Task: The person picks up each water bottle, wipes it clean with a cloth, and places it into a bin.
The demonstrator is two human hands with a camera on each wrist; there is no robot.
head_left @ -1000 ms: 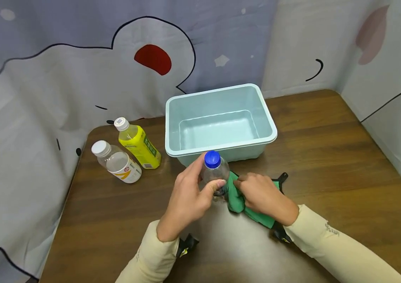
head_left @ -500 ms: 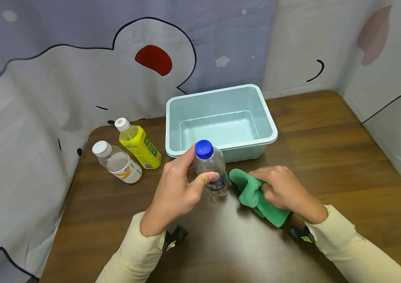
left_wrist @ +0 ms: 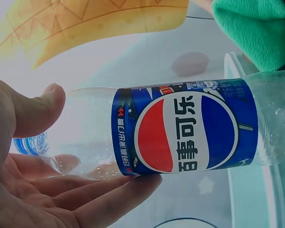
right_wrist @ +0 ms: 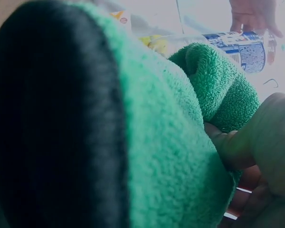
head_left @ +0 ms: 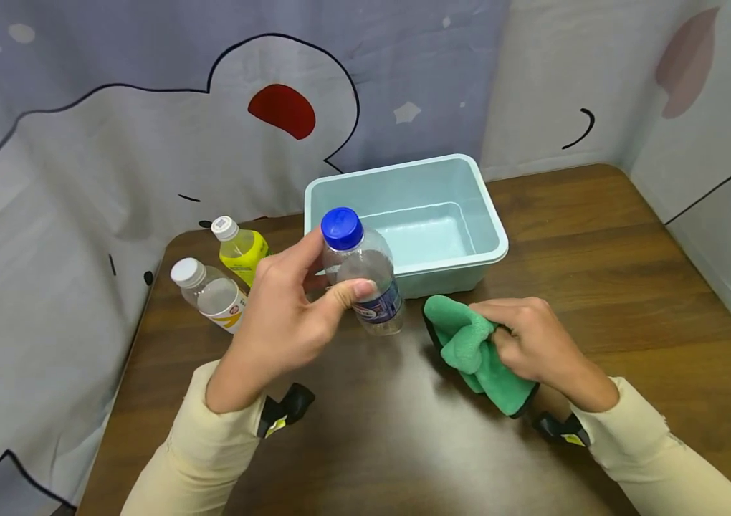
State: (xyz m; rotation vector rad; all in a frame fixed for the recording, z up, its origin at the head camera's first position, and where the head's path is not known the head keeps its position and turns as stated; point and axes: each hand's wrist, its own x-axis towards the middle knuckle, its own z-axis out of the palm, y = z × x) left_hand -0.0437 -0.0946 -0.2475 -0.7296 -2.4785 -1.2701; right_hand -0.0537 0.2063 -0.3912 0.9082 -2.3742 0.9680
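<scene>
My left hand (head_left: 288, 304) grips a clear plastic bottle (head_left: 365, 269) with a blue cap near its neck, thumb on one side and fingers on the other. The bottle is tilted and raised in front of the tub. In the left wrist view its blue label (left_wrist: 185, 128) shows a red, white and blue round logo. My right hand (head_left: 533, 344) pinches a bunched green cloth (head_left: 475, 351) with dark edging, to the right of the bottle and apart from it. The right wrist view has the cloth (right_wrist: 166, 142) filling much of the picture, with the thumb pressed into it.
A pale blue plastic tub (head_left: 449, 269) stands at the back of the wooden table (head_left: 598, 287). At the left are a yellow-labelled bottle (head_left: 243, 251) and a white-capped clear bottle (head_left: 211, 290), both partly behind my left hand. A printed curtain (head_left: 146, 158) hangs behind the table.
My left hand has lifted the bottle and moved it up and left, away from the cloth. My right hand has drawn the cloth to the right, off the bottle's side.
</scene>
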